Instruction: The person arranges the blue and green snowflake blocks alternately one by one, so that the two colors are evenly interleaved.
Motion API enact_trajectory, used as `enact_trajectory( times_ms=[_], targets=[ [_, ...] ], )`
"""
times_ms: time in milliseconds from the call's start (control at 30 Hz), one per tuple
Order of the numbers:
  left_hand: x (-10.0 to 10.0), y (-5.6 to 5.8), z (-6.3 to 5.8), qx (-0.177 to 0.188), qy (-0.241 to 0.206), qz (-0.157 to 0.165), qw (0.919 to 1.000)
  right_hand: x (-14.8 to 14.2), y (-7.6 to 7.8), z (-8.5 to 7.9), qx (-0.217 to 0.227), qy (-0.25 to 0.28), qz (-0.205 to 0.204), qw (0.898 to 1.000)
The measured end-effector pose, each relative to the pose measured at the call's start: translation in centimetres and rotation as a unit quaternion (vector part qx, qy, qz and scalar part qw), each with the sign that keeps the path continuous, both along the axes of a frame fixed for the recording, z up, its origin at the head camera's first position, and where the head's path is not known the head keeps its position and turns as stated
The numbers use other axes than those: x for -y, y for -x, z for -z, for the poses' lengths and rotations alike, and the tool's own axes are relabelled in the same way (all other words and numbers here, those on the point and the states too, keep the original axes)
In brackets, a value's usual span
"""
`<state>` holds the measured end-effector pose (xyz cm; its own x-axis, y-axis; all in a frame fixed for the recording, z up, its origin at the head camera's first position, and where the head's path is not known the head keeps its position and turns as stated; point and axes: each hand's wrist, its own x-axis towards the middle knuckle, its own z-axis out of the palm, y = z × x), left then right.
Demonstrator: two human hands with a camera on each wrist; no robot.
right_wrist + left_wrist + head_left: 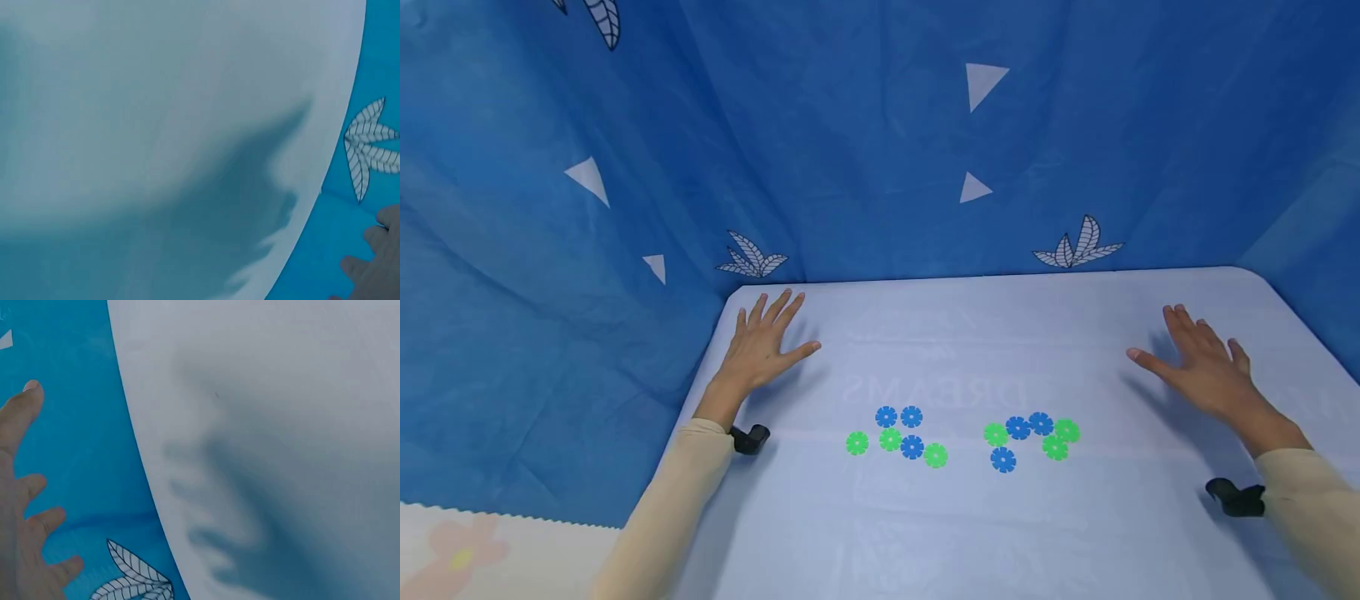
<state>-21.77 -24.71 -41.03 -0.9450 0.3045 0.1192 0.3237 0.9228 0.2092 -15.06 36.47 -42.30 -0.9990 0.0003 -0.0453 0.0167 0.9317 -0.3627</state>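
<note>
Fingers spread, my left hand (758, 350) hovers over the table's left side, holding nothing. On the far right my right hand (1206, 371) is raised the same way, thumb stretched inward, also holding nothing. Between them lie two loose groups of small notched discs. The left group mixes blue discs (912, 447) and green discs (936, 456). In the right group are more blue discs (1003, 459) and green discs (1056, 448), some touching. Both wrist views catch only fingers at the edge and hand shadows on the cloth.
A white cloth (955, 517) with faint lettering covers the table. Behind and to the left hangs a blue curtain (865, 150) printed with leaves and triangles. Black straps (749, 439) stick out at both wrists. A flowered cloth (512, 554) shows at the lower left.
</note>
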Motion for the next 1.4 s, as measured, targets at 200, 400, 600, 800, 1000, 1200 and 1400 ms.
enact_trajectory(
  times_ms=[200,400,600,800,1000,1200,1400],
  targets=[
    [-1.9,-0.2,-0.5,-0.007,-0.031,0.048,0.9984,2.1,-0.4,0.1,-0.007,0.002,-0.02,1.0],
    [-3.5,-0.7,-0.8,0.001,-0.061,0.096,0.9935,4.4,-0.9,0.6,-0.027,-0.008,-0.055,0.998],
    [-5.3,-1.5,-1.0,0.061,-0.11,0.117,0.9852,7.1,-1.5,0.3,-0.055,0.009,-0.104,0.993],
    [-7.2,-2.0,-0.2,0.122,-0.162,0.15,0.9677,10.2,-2.4,0.0,-0.054,0.02,-0.142,0.988],
    [-8.8,-2.4,0.7,0.177,-0.214,0.18,0.9436,13.3,-3.8,0.0,-0.07,0.039,-0.184,0.98],
    [-10.0,-2.7,1.4,0.215,-0.233,0.198,0.9273,16.0,-5.1,0.6,-0.082,0.064,-0.207,0.973],
    [-10.9,-3.2,2.1,0.236,-0.233,0.21,0.9197,18.8,-6.5,1.0,-0.061,0.077,-0.214,0.972]
  ],
)
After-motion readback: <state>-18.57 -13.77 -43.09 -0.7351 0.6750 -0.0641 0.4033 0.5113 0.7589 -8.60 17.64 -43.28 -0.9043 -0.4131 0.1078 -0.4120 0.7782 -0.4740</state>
